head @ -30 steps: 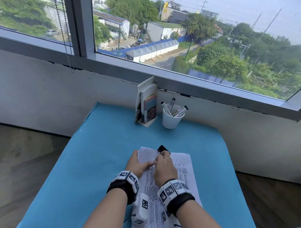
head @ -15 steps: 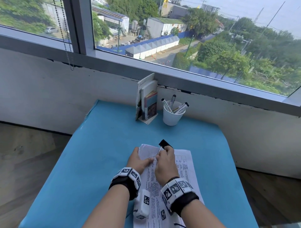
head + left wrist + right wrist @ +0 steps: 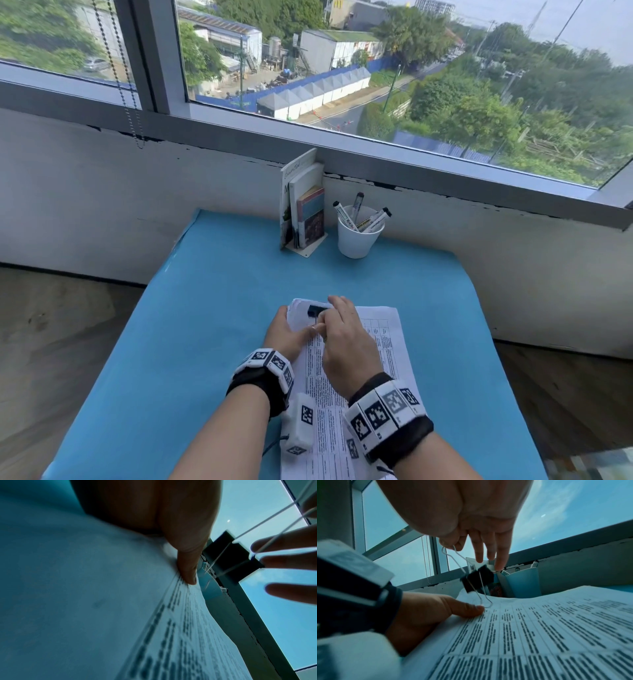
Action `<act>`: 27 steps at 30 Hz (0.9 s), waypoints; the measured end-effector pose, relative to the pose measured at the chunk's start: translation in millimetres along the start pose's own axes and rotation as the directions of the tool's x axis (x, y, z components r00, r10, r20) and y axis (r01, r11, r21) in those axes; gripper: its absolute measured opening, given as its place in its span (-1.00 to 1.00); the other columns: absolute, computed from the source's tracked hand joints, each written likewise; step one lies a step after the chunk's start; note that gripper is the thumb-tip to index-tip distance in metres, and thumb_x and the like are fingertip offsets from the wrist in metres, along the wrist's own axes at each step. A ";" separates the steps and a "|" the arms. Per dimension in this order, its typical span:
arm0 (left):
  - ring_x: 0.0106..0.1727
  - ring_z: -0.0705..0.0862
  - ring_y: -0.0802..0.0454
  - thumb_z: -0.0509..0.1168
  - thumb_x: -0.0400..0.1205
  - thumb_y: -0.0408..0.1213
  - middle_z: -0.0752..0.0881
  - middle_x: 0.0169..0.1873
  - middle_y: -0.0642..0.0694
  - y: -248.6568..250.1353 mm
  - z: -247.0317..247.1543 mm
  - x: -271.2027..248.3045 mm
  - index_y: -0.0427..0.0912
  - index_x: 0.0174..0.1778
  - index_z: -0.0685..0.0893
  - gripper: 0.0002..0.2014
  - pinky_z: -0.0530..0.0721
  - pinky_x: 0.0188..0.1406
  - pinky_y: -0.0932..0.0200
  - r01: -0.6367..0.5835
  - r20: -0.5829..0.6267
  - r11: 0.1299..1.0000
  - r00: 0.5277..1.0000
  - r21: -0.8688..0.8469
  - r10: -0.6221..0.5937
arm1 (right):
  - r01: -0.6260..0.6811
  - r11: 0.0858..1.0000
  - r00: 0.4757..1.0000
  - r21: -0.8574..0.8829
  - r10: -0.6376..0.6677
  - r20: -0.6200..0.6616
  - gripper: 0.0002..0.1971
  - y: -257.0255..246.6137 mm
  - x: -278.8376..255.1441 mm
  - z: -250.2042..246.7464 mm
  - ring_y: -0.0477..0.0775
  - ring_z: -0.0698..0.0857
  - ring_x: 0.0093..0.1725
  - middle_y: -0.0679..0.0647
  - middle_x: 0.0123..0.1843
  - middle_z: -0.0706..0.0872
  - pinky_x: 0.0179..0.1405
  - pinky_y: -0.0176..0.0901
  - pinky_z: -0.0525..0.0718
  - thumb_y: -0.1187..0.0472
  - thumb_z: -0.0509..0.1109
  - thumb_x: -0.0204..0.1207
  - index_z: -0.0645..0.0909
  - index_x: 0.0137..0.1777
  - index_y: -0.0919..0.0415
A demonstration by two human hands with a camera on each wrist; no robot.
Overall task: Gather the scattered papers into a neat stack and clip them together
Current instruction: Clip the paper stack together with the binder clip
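Observation:
A stack of printed papers (image 3: pixel 383 346) lies on the blue table (image 3: pixel 205 308). My left hand (image 3: pixel 286 334) holds its raised far-left corner, thumb (image 3: pixel 467 609) pressed on the top sheet. A black binder clip (image 3: pixel 317 310) sits on that corner. In the right wrist view my right hand (image 3: pixel 452 545) pinches one wire handle of the clip (image 3: pixel 477 579) between thumb and forefinger, while the other handle lies down on the paper beside the left thumb. The left wrist view shows the thumb (image 3: pixel 187 566), the clip (image 3: pixel 229 555) and the right hand's outstretched fingers (image 3: pixel 283 561).
A stand of books (image 3: pixel 303 212) and a white cup of markers (image 3: pixel 358 236) stand at the table's far edge against the wall under the window. A bead chain (image 3: pixel 126 85) hangs at the left. Floor lies on both sides of the table.
The clip, held up at the stack's far edge before, now sits lower on the far-left corner. My right hand has shifted to one wire handle. The left hand stays on the corner.

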State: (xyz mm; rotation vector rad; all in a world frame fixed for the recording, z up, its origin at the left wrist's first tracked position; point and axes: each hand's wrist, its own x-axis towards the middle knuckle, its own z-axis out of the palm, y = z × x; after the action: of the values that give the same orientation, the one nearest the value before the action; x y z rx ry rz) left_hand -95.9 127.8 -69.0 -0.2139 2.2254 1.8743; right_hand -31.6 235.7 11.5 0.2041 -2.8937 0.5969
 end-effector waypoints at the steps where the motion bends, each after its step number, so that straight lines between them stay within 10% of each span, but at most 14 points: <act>1: -0.07 0.71 -0.07 0.55 0.38 -0.22 0.71 -0.10 -0.08 0.2 0.1 0.8 -0.13 0.01 0.53 -0.61 0.68 -0.11 0.02 0.003 -0.001 1.000 1.000 0.006 -0.003 | -0.002 1.000 1.000 -0.002 0.002 0.015 -0.63 -0.1 -5.0 0.9 0.23 0.33 0.56 0.22 0.46 0.48 0.33 0.05 0.55 0.18 -0.11 0.51 0.54 0.00 0.23; 4: -0.09 0.71 -0.08 0.52 0.39 -0.29 0.71 -0.13 -0.06 0.2 0.4 1.3 -0.05 -0.06 0.52 -0.67 0.68 -0.09 0.03 0.006 -0.004 1.000 1.000 0.012 -0.006 | -0.070 0.995 0.995 0.068 0.065 0.077 -0.50 -1.5 -21.1 2.5 0.09 0.35 0.50 0.08 0.42 0.46 0.30 -0.11 0.52 0.02 -0.23 0.48 0.52 -0.02 0.23; 9: -0.22 0.67 0.04 0.52 0.43 -0.34 0.68 -0.20 -0.03 2.6 -3.6 -1.5 -0.11 -0.08 0.51 -0.69 0.57 -0.32 0.24 -0.014 -0.004 1.000 1.000 -0.017 0.014 | -0.128 0.977 0.990 0.173 0.116 0.077 -0.83 0.4 -31.8 5.6 -0.04 0.45 0.38 0.00 0.40 0.45 0.24 -0.25 0.49 0.26 0.05 0.66 0.47 -0.05 0.21; 15: -0.12 0.71 -0.12 0.55 0.41 -0.33 0.71 -0.13 -0.15 4.1 -2.7 -4.9 -0.17 -0.01 0.53 -0.65 0.69 -0.11 0.04 0.008 0.018 0.996 1.000 -0.085 -0.007 | -0.077 0.994 0.997 0.073 0.079 -0.028 -0.75 13.6 -34.1 4.0 -0.08 0.48 -0.18 -0.12 -0.16 0.55 -0.31 -0.25 0.45 0.08 -0.02 0.58 0.47 -0.14 0.08; 19: -0.11 0.73 -0.14 0.55 0.42 -0.32 0.72 -0.12 -0.17 3.8 -2.3 -4.6 -0.15 -0.04 0.52 -0.66 0.73 -0.08 -0.05 0.022 0.029 0.994 0.999 -0.104 -0.019 | -0.050 0.997 0.996 0.053 0.046 0.081 -0.76 10.4 -56.1 13.9 -0.12 0.39 -0.19 -0.18 -0.19 0.41 -0.31 -0.43 0.31 0.04 -0.08 0.60 0.38 -0.17 0.02; 27: -0.18 0.68 0.01 0.54 0.44 -0.34 0.68 -0.18 -0.04 8.2 -2.6 -8.0 -0.01 -0.15 0.47 -0.66 0.63 -0.26 0.17 -0.013 0.019 0.996 1.000 -0.090 0.015 | -0.388 0.780 0.912 0.492 0.402 0.081 -0.76 41.1 -22.8 8.8 0.17 0.66 -0.15 0.01 -0.23 0.61 -0.04 0.18 0.67 0.04 0.13 0.66 0.44 -0.23 0.06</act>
State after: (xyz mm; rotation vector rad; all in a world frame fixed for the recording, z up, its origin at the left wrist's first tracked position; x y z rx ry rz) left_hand -90.5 126.4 -58.7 -0.1942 2.1370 1.9777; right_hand -17.6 271.8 -16.6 -0.3637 -2.6961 1.4098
